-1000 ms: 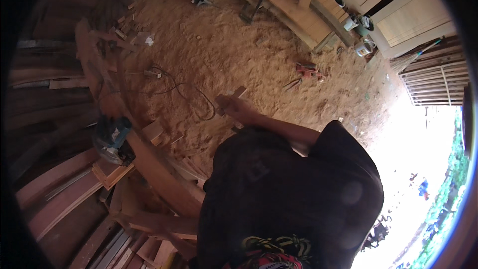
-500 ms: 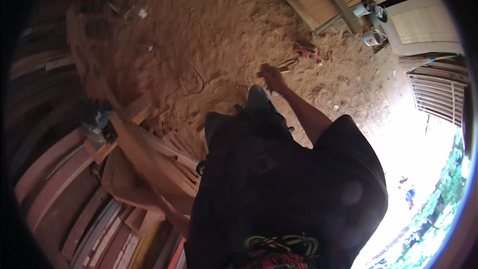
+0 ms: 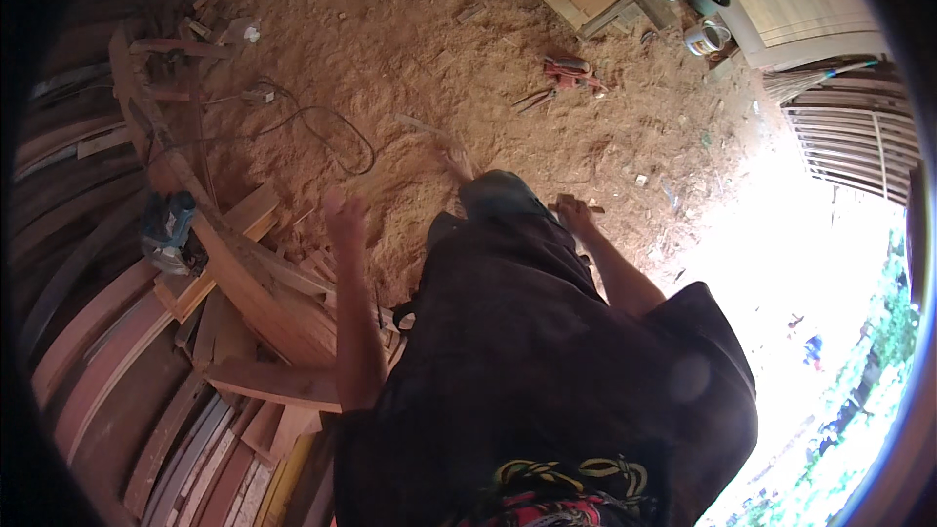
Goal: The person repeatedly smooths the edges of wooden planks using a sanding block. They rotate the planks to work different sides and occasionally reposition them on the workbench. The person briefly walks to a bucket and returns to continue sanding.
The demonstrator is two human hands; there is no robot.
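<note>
My right hand (image 3: 580,221) is closed around a small wooden piece (image 3: 595,209), whose ends show on either side of the fingers. It hangs beside my right thigh, above the sawdust-covered ground. My left hand (image 3: 345,220) is raised in front of me on the left, its fingers smeared by motion; nothing shows plainly in it. A blue power tool (image 3: 170,224) rests on light timber to the left of that hand, apart from it. One of my feet (image 3: 455,166) is forward on the ground.
Stacked planks (image 3: 107,346) and a long wooden beam (image 3: 244,278) line my left. A dark cord (image 3: 337,132) loops over the sawdust ahead. A red tool (image 3: 571,75) lies farther on. Buckets (image 3: 705,37) and wooden panels (image 3: 820,5) stand at the far right.
My left hand has come up from low by the planks to in front of me. My right hand has drawn back toward my thigh, still holding the wooden piece. A foot has come into sight.
</note>
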